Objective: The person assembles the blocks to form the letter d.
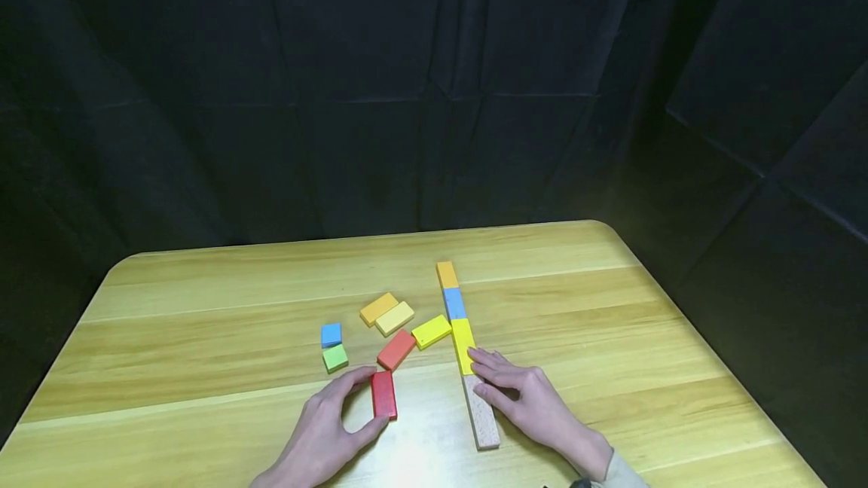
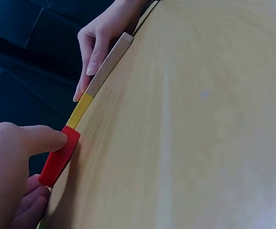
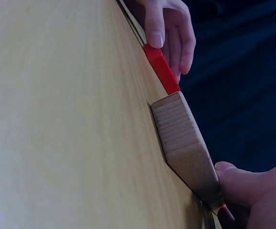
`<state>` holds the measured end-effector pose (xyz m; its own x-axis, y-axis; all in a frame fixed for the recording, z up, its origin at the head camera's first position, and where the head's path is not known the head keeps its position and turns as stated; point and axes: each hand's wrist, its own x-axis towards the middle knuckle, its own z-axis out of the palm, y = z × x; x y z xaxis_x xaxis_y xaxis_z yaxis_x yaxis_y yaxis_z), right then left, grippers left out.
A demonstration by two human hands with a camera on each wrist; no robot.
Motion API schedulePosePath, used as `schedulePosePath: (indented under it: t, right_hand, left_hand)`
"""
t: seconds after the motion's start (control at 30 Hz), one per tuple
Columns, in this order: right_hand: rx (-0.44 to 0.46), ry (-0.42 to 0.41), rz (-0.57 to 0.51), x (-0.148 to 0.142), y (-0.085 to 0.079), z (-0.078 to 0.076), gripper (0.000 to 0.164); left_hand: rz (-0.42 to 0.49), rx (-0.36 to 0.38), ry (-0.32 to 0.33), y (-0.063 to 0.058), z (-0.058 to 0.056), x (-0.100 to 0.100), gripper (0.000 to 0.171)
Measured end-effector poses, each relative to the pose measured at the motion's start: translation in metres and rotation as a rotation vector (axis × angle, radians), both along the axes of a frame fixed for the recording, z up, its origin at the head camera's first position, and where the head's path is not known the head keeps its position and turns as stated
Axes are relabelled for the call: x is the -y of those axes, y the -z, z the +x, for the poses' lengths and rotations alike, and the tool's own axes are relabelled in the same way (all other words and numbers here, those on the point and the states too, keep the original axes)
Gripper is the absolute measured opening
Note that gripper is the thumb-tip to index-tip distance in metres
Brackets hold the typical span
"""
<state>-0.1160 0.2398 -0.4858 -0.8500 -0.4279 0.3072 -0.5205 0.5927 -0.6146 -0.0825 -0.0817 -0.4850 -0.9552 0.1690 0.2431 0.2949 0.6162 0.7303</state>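
Observation:
My left hand (image 1: pixel 324 428) pinches a bright red block (image 1: pixel 383 395) lengthwise, thumb at its near end and fingers at its far end. The left wrist view shows the thumb against the red block (image 2: pixel 60 157). To the right, a straight row of blocks runs away from me: plain wood (image 1: pixel 481 414) nearest, then yellow (image 1: pixel 463 343), blue (image 1: pixel 454 303) and orange (image 1: pixel 447 275). My right hand (image 1: pixel 532 401) rests along the row's right side, its extended fingers at the yellow block and its thumb touching the wooden block (image 3: pixel 185 143).
Left of the row lie a loose yellow block (image 1: pixel 431 332), a lighter red one (image 1: pixel 396 350), a cream one (image 1: pixel 395 318) and an orange one (image 1: pixel 378 309). Farther left, a small blue block (image 1: pixel 331 334) sits beside a green one (image 1: pixel 335 358). Dark cloth (image 1: pixel 366 96) hangs behind the wooden table (image 1: pixel 203 337).

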Motion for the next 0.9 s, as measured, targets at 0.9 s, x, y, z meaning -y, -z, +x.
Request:
schedulePosePath:
  t: [0.9]
  right_hand:
    - [0.009,-0.002,-0.009,-0.001,0.001,0.000,0.037]
  left_hand:
    - [0.179,-0.022,-0.093,-0.008,-0.018,-0.014,0.035]
